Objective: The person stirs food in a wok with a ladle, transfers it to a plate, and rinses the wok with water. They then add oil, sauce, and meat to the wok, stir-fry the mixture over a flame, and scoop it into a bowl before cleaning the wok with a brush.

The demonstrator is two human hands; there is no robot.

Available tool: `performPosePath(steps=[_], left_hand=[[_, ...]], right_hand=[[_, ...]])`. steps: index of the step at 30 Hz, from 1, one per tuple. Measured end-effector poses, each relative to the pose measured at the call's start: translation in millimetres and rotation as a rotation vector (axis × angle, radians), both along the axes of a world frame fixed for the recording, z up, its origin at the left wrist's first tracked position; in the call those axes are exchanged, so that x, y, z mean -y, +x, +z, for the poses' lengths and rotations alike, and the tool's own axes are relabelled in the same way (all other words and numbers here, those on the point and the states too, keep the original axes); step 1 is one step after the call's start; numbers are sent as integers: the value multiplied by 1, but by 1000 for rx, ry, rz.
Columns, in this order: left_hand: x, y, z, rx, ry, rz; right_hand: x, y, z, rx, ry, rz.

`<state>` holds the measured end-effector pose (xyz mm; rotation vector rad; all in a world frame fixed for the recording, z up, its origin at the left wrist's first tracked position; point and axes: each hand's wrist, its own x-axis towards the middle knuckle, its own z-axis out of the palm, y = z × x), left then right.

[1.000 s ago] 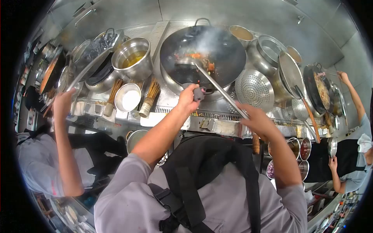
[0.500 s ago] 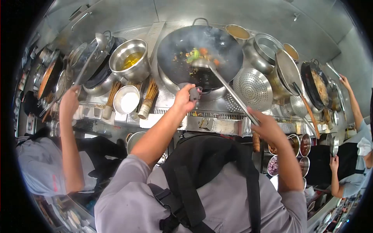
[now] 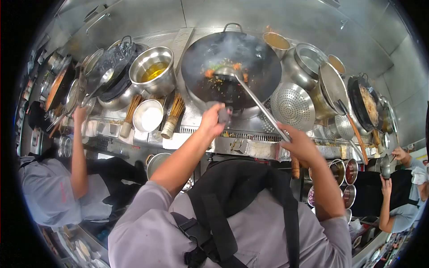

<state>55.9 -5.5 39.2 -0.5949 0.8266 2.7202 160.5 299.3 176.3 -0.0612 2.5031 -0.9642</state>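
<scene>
In front of me a large black wok (image 3: pixel 196 67) sits on the range, steaming. Chopped vegetables (image 3: pixel 237 67), orange and green, lie inside it. My left hand (image 3: pixel 212 120) is closed round a grey cloth (image 3: pixel 224 115) at the wok's near edge, where the handle is covered by cloth and fingers. In my right hand (image 3: pixel 300 144) is the long metal shaft of a ladle (image 3: pixel 257 100). The ladle's bowl rests among the food and hides part of it.
Left of the wok stand a metal pot (image 3: pixel 167 80) of yellow oil, a bowl (image 3: pixel 149 115) of white contents and bamboo brushes (image 3: pixel 172 115). A perforated strainer (image 3: pixel 292 106) lies to its right. Co-workers stand at both sides, one holding a ladle (image 3: pixel 100 82) over another wok.
My ladle and right hand have shifted slightly left, and the food has spread and moved under the ladle. The left co-worker's hand has dropped lower; the right co-worker's raised hand has come down.
</scene>
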Motion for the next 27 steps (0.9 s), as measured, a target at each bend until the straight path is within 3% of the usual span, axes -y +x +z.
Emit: performPosePath(steps=[2,3,5,7,10,11,13,15,17,19,22,27], left_hand=[[3,47,-7,67,-15,-26],[4,76,5,154,-24,-37],[16,108,31,205,28,-97],[10,94,59,216,82,4],[7,23,55,140,155,14],[11,-3,27,49,150,-50],[11,-18,-7,-4,135,-82],[4,23,3,91,11,-75],[11,74,4,138,71,-117],[12,94,44,129,102,-92],[7,54,64,125,129,9],[16,18,65,128,5,17]], right_hand=[[4,-27,-57,-561,-36,102],[1,-19,-50,-564,-38,95],[-11,16,-7,-335,-102,41],[-27,45,44,125,-163,-159],[-22,41,78,138,-22,-96],[-20,25,63,133,-24,-104],[-14,-7,7,-172,-42,68],[-1,-24,-31,-308,-86,72],[3,-14,-31,-346,-139,15],[-2,29,-15,21,-479,-262],[1,45,4,108,-666,-384],[6,15,45,71,-619,-424]])
